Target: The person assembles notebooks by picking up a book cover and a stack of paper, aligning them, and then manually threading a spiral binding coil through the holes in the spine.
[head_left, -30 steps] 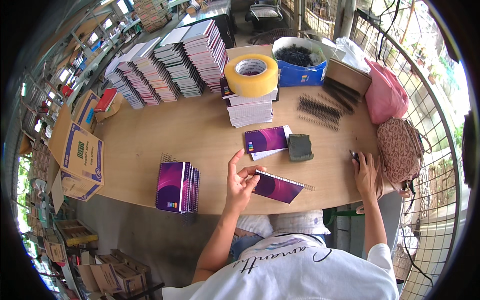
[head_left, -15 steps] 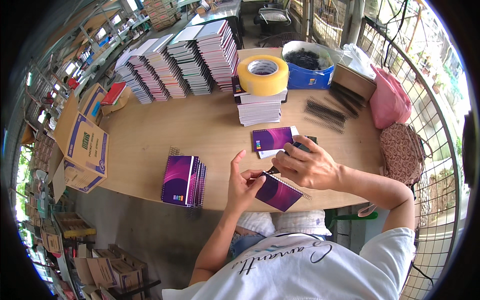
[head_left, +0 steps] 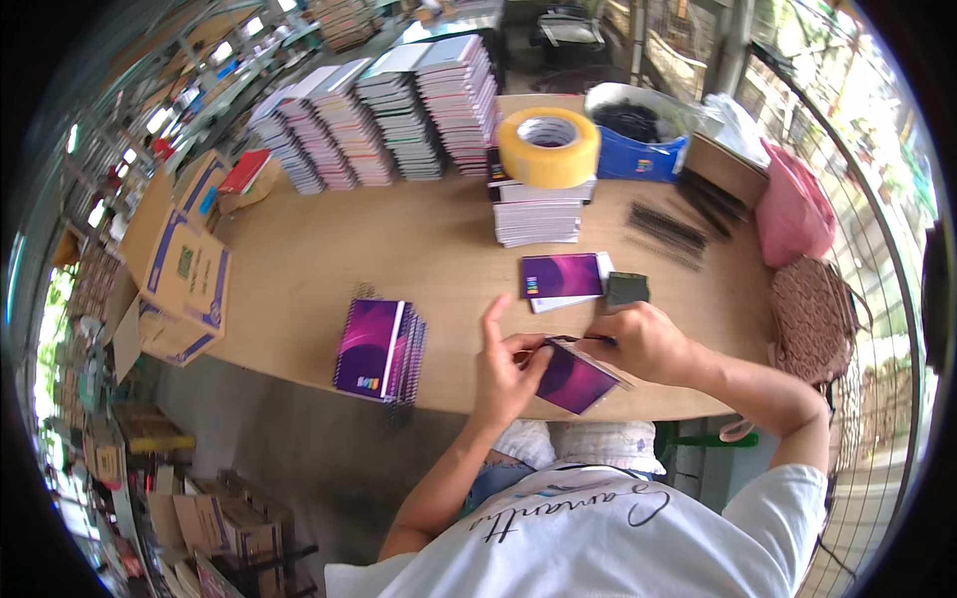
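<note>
A small purple spiral notebook [head_left: 575,382] is held tilted above the table's near edge. My left hand [head_left: 510,376] pinches its upper left corner between thumb and fingers, with the index finger raised. Close to the notebook's coil-bound upper edge is my right hand [head_left: 643,344], its fingers curled around a small dark hand tool [head_left: 601,340]. Most of that tool is hidden by the fingers, and motion blurs it. Just beyond lie another purple notebook [head_left: 563,276] on white sheets and a dark block [head_left: 627,289].
Purple spiral notebooks [head_left: 371,349] are piled left of my hands. Farther back stand tall notebook stacks [head_left: 454,110] and yellow tape [head_left: 548,149] on white pads. Black coils [head_left: 666,234], a blue tub [head_left: 638,159] and bags [head_left: 797,214] fill the right. An open carton [head_left: 184,274] stands left.
My right hand has drawn back right along the notebook's coil edge and turned, uncovering the dark block. The left hand keeps its pinch. The whole view has shifted slightly.
</note>
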The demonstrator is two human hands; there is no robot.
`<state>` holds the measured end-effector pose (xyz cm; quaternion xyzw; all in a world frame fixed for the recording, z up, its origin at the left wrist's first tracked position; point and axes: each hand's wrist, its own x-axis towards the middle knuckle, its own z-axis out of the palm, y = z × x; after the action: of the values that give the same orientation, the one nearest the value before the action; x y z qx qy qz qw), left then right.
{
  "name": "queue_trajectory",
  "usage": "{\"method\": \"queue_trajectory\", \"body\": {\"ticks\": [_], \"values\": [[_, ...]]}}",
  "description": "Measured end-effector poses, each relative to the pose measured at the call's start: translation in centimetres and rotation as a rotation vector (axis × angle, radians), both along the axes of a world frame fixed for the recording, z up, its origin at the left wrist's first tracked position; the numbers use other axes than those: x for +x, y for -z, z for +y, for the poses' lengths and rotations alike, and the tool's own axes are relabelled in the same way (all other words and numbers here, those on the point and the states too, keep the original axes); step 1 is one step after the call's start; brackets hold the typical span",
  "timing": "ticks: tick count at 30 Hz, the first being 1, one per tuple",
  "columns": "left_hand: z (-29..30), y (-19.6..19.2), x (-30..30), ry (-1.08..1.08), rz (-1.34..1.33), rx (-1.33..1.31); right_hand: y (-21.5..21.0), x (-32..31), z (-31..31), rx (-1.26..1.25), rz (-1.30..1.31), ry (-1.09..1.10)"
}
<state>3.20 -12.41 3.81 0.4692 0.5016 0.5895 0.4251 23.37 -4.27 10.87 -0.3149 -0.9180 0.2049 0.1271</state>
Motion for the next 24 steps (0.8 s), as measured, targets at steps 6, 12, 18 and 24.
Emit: {"method": "queue_trajectory", "body": {"ticks": [6, 12, 18, 24], "values": [[-3.7, -8.5, -4.3, -0.043, 0.706, 0.178, 3.5, 7.5, 1.5, 0.174, 0.141, 0.386], [-0.8, -16.7, -14.1, -0.093, 1.447, 0.063, 11.0, 14.4, 1.8, 0.287, -0.006, 0.536], [3.9, -9.3, -17.7, 0.282, 1.474, -0.209, 11.1, 13.1, 0.9, 0.476, -0.022, 0.625], [1.6, -8.4, -17.5, -0.044, 1.392, 0.026, 7.9, 6.4, -0.4, 0.583, 0.312, 0.693]]}}
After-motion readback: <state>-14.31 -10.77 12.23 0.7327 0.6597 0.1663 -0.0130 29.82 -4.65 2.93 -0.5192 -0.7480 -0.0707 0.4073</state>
